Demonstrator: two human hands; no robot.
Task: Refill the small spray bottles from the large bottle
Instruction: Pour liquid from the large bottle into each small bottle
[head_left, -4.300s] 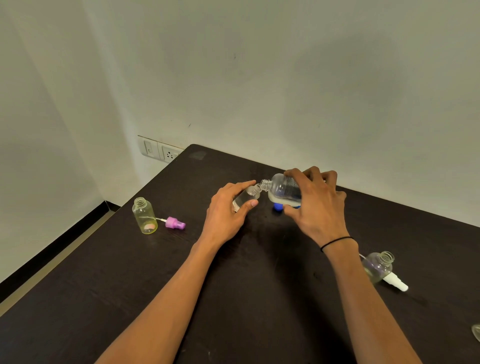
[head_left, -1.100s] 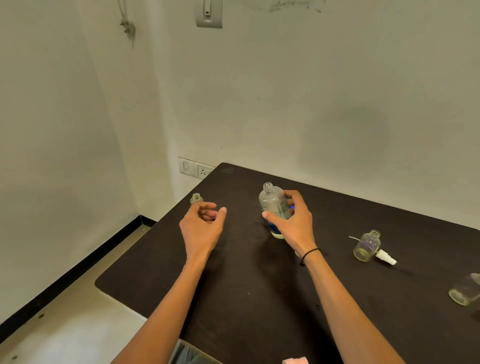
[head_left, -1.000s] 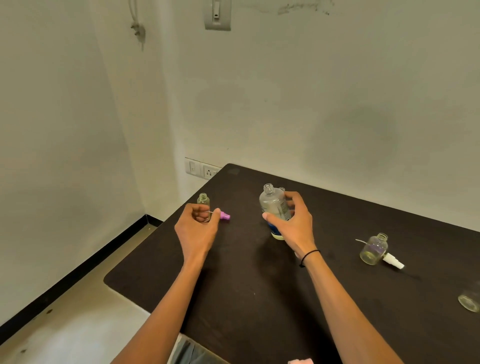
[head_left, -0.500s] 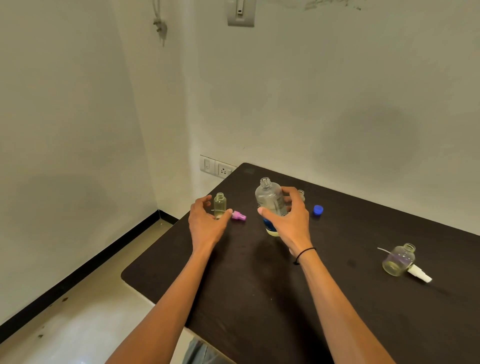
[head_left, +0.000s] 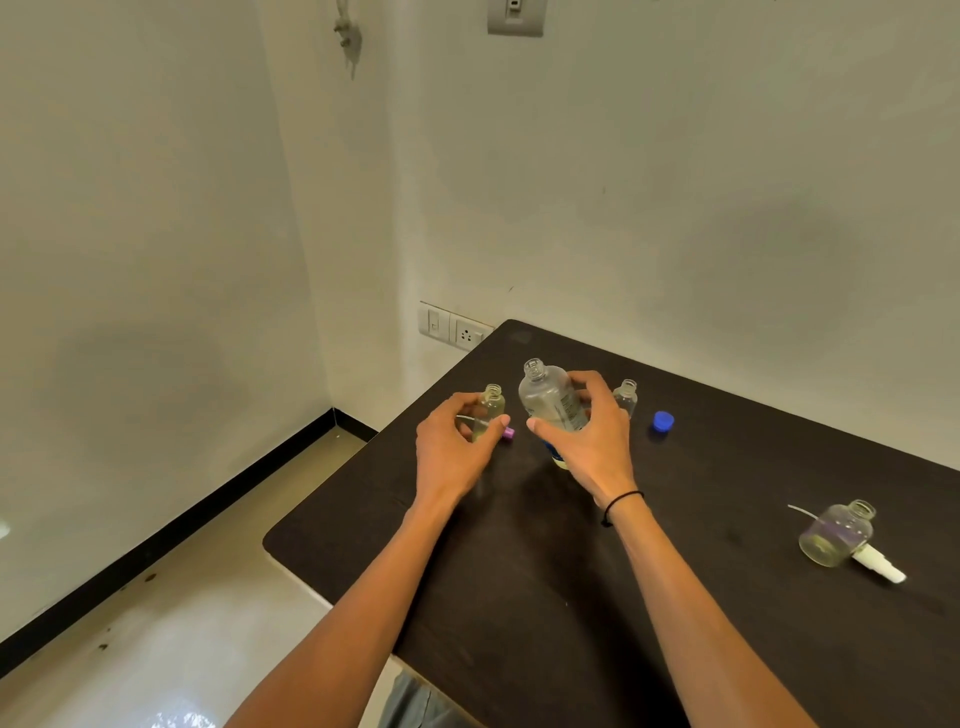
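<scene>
My right hand (head_left: 589, 441) grips the large clear bottle (head_left: 549, 402), held upright and uncapped just above the dark table (head_left: 597, 597). My left hand (head_left: 452, 449) curls around a small yellowish bottle (head_left: 491, 408) with an open neck; thumb and fingers touch its sides. A pink spray cap (head_left: 509, 433) peeks out beside that hand. Behind my right hand stands a small clear bottle (head_left: 626, 396), uncapped. The large bottle's blue cap (head_left: 663, 421) lies to its right.
A round clear bottle (head_left: 836, 532) stands at the right with its white spray head (head_left: 880, 566) lying beside it. The table's left edge drops to a tiled floor (head_left: 171, 623). A wall socket (head_left: 454, 330) sits by the table's far corner.
The pouring into the small clear bottle has ended; that bottle now stands on the table. My left hand has moved left and closed around the yellowish bottle. My right hand keeps the large bottle upright.
</scene>
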